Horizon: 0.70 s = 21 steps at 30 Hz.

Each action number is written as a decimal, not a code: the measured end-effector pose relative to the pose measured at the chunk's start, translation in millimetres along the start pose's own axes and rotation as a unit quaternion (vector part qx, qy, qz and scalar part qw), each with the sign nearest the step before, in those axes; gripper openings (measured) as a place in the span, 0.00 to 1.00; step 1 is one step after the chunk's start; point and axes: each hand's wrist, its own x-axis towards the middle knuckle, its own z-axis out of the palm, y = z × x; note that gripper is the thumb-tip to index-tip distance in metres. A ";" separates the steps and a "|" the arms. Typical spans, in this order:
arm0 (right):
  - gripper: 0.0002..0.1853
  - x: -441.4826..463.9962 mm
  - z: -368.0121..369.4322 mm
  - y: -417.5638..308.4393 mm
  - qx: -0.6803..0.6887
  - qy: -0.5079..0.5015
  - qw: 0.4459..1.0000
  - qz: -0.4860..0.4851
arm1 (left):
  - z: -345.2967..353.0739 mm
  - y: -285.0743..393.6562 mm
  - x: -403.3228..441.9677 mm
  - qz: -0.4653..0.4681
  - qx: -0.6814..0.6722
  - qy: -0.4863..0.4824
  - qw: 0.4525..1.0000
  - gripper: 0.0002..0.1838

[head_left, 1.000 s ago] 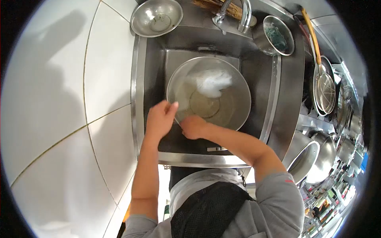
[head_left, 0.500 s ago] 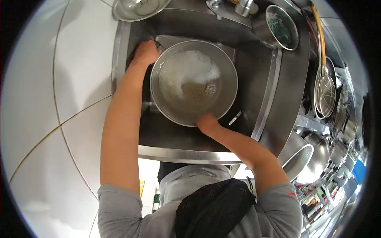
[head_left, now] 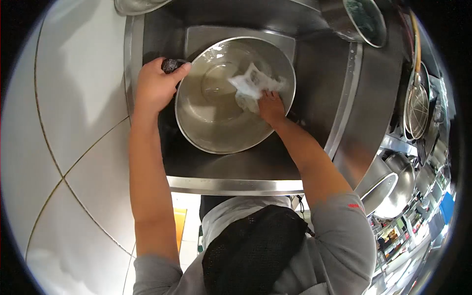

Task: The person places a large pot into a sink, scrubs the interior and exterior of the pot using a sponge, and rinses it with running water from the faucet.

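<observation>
A large round metal basin is tilted in the dark sink, with some clear liquid in its bottom. My left hand grips its left edge, thumb at the rim and fingers closed by a dark, textured piece that may be a handle. Inside the basin, my right hand presses on a thin, crumpled white cloth-like piece against the right wall. Its fingertips are partly hidden in the white material.
A metal pot with a green scrubber-like thing inside stands at the sink's upper right. Wire strainers hang at the right, above stacked metal bowls. White tiled surface lies left of the sink. Another metal bowl shows at the top left.
My right hand has moved from the basin's near rim into it, onto the white material, now gathered at the right. The basin has tilted. My left hand has shifted slightly left and nearer.
</observation>
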 end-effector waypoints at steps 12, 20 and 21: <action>0.14 -53.9 -46.1 -62.8 0.134 -0.182 0.960 -0.164 | 3.2 -29.6 -82.0 -0.004 0.014 0.114 0.993 0.26; 0.21 -50.4 -80.8 -87.4 0.156 -0.269 0.949 -0.049 | -1.3 -20.9 -90.1 0.031 0.022 0.086 0.996 0.33; 0.22 -44.1 -81.6 -96.9 0.203 -0.279 0.937 -0.048 | 1.5 -22.1 -92.6 0.077 0.028 0.128 0.988 0.27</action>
